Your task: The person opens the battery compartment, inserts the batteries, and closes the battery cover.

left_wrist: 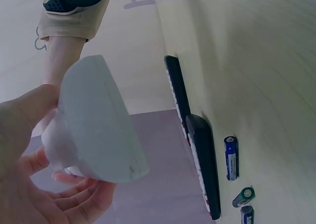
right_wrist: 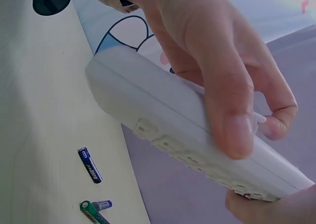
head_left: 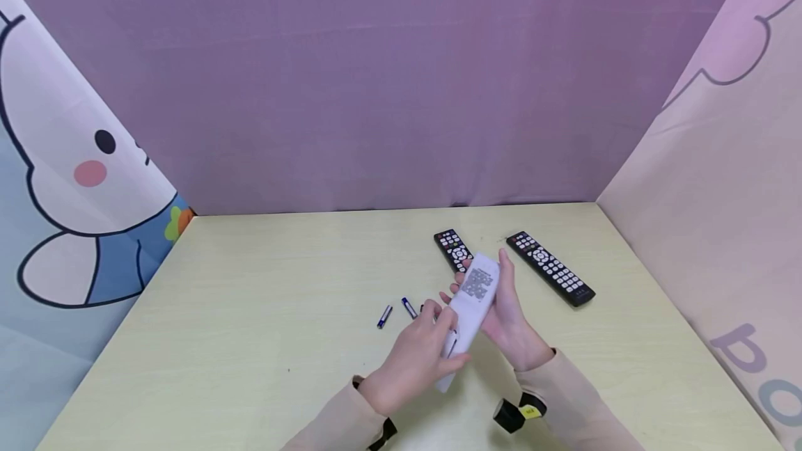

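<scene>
1. White remote (head_left: 473, 303) held above worktop (head_left: 250, 339); long axis slants near-left to far-right, labelled back up, buttons down;
2. Right hand (head_left: 510, 323): fingers wrapped around its far half;
3. Left hand (head_left: 415, 353): fingers and thumb grip its near half.

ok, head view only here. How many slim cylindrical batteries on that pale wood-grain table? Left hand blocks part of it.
Observer: Three show in the left wrist view: two slim blue cylindrical batteries with pale markings, plus a slim green cylindrical battery.
Operator: Copy. White plastic remote in the right hand: I see its labelled back. Where are the buttons?
Observer: Right wrist view has them: raised buttons in rows on the face turned away from your camera.
</scene>
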Demonstrator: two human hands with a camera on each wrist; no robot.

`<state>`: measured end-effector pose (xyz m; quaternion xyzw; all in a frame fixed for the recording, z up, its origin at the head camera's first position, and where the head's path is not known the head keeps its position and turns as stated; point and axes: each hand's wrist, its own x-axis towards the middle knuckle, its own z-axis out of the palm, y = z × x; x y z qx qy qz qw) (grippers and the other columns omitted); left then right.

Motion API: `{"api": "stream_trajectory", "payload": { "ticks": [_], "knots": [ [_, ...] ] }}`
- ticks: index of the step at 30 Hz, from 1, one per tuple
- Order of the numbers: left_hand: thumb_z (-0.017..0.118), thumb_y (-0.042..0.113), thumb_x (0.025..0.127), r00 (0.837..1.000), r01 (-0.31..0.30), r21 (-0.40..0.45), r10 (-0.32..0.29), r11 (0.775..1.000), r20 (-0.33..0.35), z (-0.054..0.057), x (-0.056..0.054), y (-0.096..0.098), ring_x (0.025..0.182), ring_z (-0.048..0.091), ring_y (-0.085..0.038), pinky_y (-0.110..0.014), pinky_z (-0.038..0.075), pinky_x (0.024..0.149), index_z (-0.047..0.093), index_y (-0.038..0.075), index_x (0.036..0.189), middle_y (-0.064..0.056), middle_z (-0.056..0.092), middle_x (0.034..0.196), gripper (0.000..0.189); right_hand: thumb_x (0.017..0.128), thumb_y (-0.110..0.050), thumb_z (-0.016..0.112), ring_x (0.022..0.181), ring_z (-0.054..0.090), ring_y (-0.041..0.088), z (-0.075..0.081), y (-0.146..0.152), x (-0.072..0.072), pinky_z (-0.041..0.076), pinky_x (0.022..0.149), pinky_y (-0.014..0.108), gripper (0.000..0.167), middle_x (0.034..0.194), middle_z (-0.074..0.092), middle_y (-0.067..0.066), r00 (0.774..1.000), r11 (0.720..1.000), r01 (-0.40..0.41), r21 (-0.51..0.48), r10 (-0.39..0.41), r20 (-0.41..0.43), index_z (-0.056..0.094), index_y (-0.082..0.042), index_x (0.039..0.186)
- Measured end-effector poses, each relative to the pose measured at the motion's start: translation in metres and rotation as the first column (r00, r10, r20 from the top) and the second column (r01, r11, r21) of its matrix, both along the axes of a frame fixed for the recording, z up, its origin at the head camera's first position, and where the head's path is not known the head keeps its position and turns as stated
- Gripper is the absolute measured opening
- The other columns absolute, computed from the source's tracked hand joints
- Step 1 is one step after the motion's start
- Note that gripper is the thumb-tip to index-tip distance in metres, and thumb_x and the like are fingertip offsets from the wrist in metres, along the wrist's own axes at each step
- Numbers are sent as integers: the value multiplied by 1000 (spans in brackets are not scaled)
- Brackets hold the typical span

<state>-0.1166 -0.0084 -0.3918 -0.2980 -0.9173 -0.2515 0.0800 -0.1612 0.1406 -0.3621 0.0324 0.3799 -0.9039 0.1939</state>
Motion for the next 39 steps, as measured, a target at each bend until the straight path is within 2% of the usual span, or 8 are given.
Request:
{"api": "stream_trajectory", "payload": {
  "ticks": [4, 8, 14, 25, 29, 34, 39],
  "knots": [
    [65, 38, 76, 1000, 3, 16, -3, 1000, -6, 2, 1, -3, 67, 45, -7, -11, 38, 52, 47, 11, 97, -7, 48, 96, 39, 83, -67, 25, 76, 48, 14, -1, 2, -1, 41, 90, 41, 62, 82, 50, 3, 1000, 1000, 1, -21, -1, -1, 33, -10, 107],
    [65, 37, 77, 997, 6, 23, -4, 1000, -78, 1, 3, -5, 71, 49, -9, -12, 42, 55, 48, 10, 100, -6, 50, 96, 39, 84, -66, 26, 76, 48, 14, -3, 5, -2, 40, 90, 42, 61, 83, 50, 4, 1000, 998, 4, -58, -4, -5, 33, -9, 107],
    [66, 35, 77, 979, 5, 58, 6, 998, -203, 0, 5, -9, 72, 53, -11, -15, 46, 60, 50, 9, 101, -6, 53, 97, 39, 83, -65, 32, 76, 48, 15, -4, 6, -3, 40, 89, 42, 60, 84, 50, 5, 1000, 993, -4, -121, 3, -3, 36, -10, 105],
    [69, 24, 75, 957, 48, 188, 9, 981, -290, -2, 9, -16, 76, 51, -8, -15, 46, 64, 53, 7, 100, -2, 54, 89, 34, 82, -64, 35, 75, 50, 16, -4, 8, -4, 40, 90, 42, 60, 84, 50, 5, 1000, 993, 5, -120, -5, 0, 37, -9, 106],
    [70, 18, 73, 964, 60, 251, 9, 966, -265, -3, 11, -18, 76, 53, -10, -15, 47, 65, 53, 6, 99, -3, 55, 90, 33, 82, -66, 34, 76, 50, 15, -4, 10, -4, 40, 90, 42, 63, 86, 50, 5, 1000, 994, 2, -113, -3, -5, 33, -9, 110],
    [69, 11, 74, 987, 60, 358, -1, 932, -162, -4, 14, -20, 70, 55, -9, -13, 47, 58, 51, 3, 100, -5, 54, 91, 33, 81, -66, 33, 77, 50, 16, -5, 12, -5, 40, 90, 42, 64, 87, 49, 5, 1000, 992, -2, -128, 1, -9, 33, -10, 111],
    [67, 7, 76, 998, 31, 451, -6, 892, -56, -5, 15, -21, 71, 57, -12, -17, 49, 60, 49, 1, 103, -6, 54, 94, 33, 81, -66, 34, 77, 50, 17, -5, 13, -5, 40, 90, 41, 62, 87, 48, 6, 1000, 988, -4, -151, 2, -15, 36, -10, 108]
  ]
}}
